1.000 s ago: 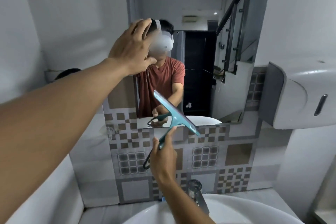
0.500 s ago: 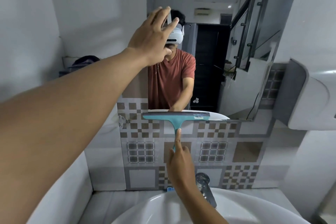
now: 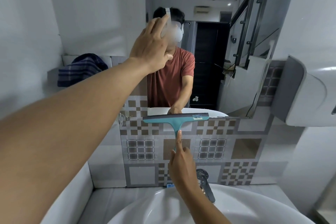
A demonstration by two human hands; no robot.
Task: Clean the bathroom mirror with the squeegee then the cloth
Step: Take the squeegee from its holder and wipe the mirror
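Note:
The bathroom mirror (image 3: 209, 60) hangs on the tiled wall above the sink. My right hand (image 3: 181, 165) grips the handle of a teal squeegee (image 3: 175, 119), index finger stretched along the handle. Its blade lies level across the mirror's bottom edge, at the lower left part. My left hand (image 3: 151, 47) is raised flat against the mirror's left edge, fingers together, holding nothing. A dark blue striped cloth (image 3: 81, 70) is draped on a ledge at the left wall.
A white sink (image 3: 138, 209) lies below with a chrome tap (image 3: 205, 183) behind my right wrist. A white and grey wall dispenser (image 3: 307, 94) juts out at the right. The mirror reflects a person in a red shirt.
The squeegee turned from tilted to level and now rests at the mirror's bottom edge. My view shifted left, showing the cloth. My left hand stays on the mirror's left edge.

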